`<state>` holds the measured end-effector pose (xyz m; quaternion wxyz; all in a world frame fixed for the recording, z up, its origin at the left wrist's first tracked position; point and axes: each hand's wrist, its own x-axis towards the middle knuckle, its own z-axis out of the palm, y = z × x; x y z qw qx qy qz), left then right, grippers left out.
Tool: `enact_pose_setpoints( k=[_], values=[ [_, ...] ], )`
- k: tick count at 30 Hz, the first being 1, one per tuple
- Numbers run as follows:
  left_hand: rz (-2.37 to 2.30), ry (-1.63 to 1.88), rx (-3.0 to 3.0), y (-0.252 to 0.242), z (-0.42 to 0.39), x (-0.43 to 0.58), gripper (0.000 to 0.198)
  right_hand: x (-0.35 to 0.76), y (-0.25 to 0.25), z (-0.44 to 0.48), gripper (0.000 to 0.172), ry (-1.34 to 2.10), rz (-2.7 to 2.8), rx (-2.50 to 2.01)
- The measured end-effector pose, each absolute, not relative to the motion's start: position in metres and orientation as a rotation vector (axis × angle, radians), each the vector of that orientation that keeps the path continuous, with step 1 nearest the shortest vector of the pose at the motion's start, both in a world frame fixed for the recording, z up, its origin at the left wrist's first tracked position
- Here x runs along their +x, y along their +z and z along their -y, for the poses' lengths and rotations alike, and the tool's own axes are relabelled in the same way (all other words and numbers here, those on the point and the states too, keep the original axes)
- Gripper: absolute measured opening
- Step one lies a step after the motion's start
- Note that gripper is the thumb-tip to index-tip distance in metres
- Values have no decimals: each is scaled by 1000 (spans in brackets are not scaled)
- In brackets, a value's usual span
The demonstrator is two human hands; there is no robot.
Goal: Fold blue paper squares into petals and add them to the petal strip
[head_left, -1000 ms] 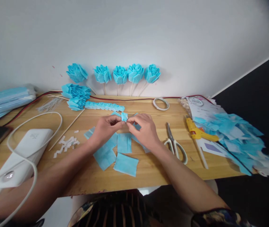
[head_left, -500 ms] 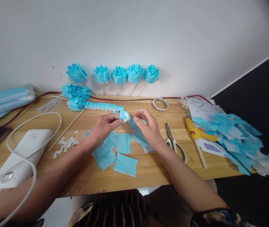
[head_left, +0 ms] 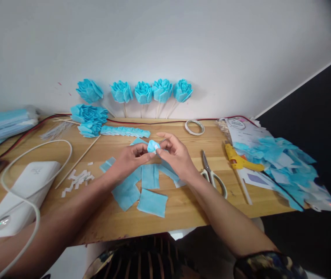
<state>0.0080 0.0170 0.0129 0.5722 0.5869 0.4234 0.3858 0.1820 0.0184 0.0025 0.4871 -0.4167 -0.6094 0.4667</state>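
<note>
Between my two hands is a small folded piece of blue fabric with a white strip on its front. My left hand pinches its left side between thumb and fingers. Thumb and fingers of my right hand close on its right edge, by the white strip. Below the hands lie several flat blue fabric pieces, partly covered by my hands. Just behind them runs a row of folded blue petals.
Several blue fabric flowers lean on the wall. To the right are a tape roll, scissors, a yellow glue gun and blue scraps. Leftward are white strips, a stick and a cabled power bank.
My right hand has moved left onto the folded piece, which now looks more closed up. Its white patch sits by my right thumb. The view has shifted slightly.
</note>
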Motion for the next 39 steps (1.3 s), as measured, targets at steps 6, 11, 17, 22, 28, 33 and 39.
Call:
enact_pose_setpoints(
  k=[6, 11, 17, 22, 28, 33, 39],
  values=[
    [-1028, 942, 1311, 11, -17, 9, 24, 180, 4, -17, 42, 1157, 1493, -1026],
    [-1046, 961, 1320, 10, -18, 7, 22, 183, 8, -18, 40, 1263, 1503, -989],
    [-1048, 957, 1436, 5, -21, 5, 25, 181, 9, -16, 42, 1103, 1650, -1097],
    [-1076, 952, 1396, 9, -20, 7, 26, 181, 8, -16, 42, 1077, 1658, -1103],
    [-1074, 938, 1278, 8, -19, 7, 27, 183, 2, -19, 43, 1196, 1588, -1036],
    [-1050, 954, 1277, 6, -22, 3, 22, 184, 3, -20, 42, 1366, 1499, -962],
    [-1075, 948, 1285, 12, -21, 3, 24, 186, 5, -20, 41, 1315, 1514, -1000]
  ],
)
